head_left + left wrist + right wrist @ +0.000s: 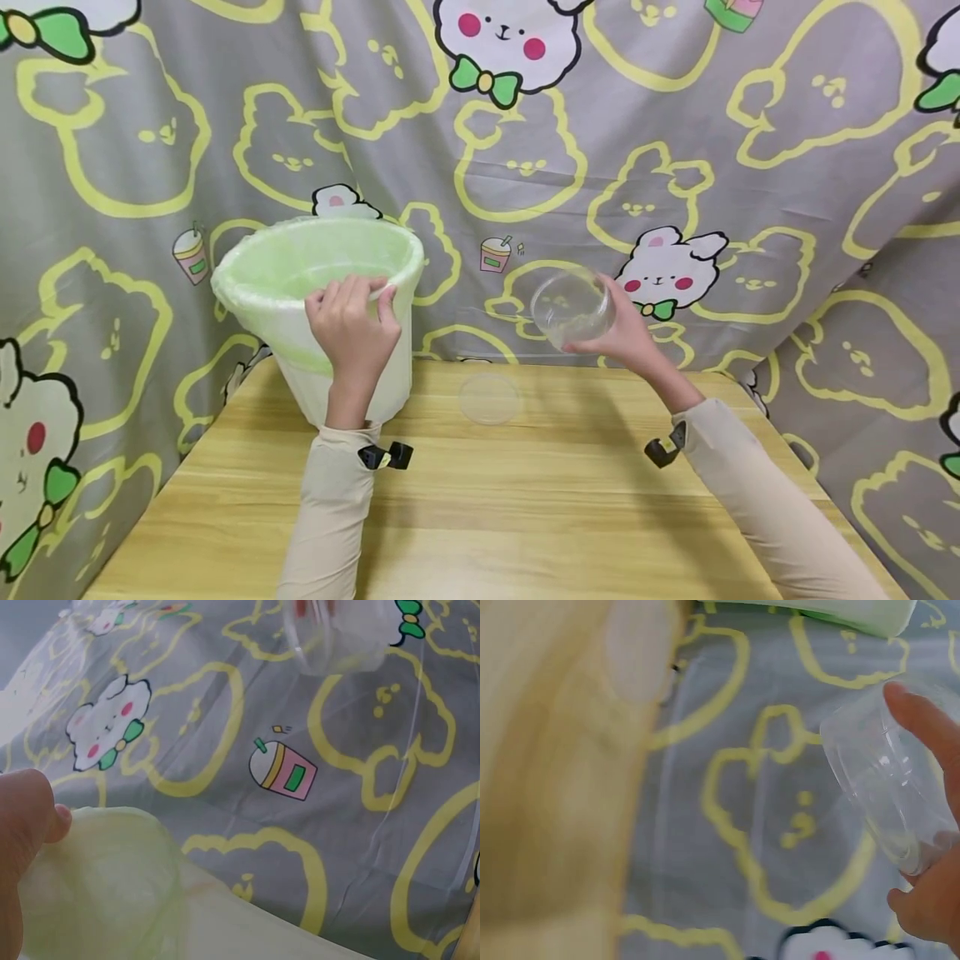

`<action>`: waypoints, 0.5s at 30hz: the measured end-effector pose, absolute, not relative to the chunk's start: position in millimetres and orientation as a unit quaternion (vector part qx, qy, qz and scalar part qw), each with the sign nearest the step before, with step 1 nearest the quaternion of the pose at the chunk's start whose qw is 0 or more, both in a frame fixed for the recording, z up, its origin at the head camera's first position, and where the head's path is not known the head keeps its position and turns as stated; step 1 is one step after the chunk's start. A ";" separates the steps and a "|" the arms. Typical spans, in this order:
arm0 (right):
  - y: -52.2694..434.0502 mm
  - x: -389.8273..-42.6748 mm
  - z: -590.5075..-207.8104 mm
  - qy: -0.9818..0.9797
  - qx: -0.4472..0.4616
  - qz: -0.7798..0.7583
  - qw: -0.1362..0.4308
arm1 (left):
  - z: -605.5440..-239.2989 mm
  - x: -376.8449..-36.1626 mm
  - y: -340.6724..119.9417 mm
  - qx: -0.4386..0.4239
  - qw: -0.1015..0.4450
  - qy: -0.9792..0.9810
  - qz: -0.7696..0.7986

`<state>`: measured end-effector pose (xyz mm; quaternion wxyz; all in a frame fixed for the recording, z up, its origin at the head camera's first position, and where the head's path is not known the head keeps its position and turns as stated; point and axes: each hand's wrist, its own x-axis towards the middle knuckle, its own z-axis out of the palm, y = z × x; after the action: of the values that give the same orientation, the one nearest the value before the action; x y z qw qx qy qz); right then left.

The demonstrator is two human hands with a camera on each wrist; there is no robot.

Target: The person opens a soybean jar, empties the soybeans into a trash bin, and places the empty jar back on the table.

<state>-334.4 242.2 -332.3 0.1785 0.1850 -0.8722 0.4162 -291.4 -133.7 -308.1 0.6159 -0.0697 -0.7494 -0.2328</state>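
Observation:
My left hand (352, 321) grips the near rim of a white trash can (300, 333) lined with a pale green bag (300, 250), fingers over the edge. In the left wrist view, that hand's fingers (22, 817) are at the bag's folded edge (112, 870). Raised above the table's back right, my right hand (618, 325) holds a clear round plastic container (566, 304), tilted with its wide opening toward the trash can's side. The right wrist view shows thumb and fingers around the container (877, 772).
A clear round lid (489, 398) lies flat on the wooden table (510, 500), right of the trash can. A grey curtain (525, 150) printed with cartoon figures hangs behind and along both sides of the table.

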 end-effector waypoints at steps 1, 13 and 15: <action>243.2 -334.0 -339.5 -0.871 0.177 0.426 0.168 | -307.8 -291.5 -133.7 -0.070 0.615 -0.750 -0.233; 244.4 -329.1 -406.0 -0.873 0.112 0.470 0.072 | -307.8 -292.1 -133.5 -0.067 0.616 -0.752 -0.226; 242.9 -328.8 -411.9 -0.872 0.110 0.472 0.065 | -307.5 -292.0 -133.9 -0.067 0.616 -0.751 -0.226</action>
<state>-328.8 242.9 -411.9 0.0647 0.1101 -0.8721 0.4725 -292.0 -133.9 -307.5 0.6161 -0.0671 -0.7515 -0.2263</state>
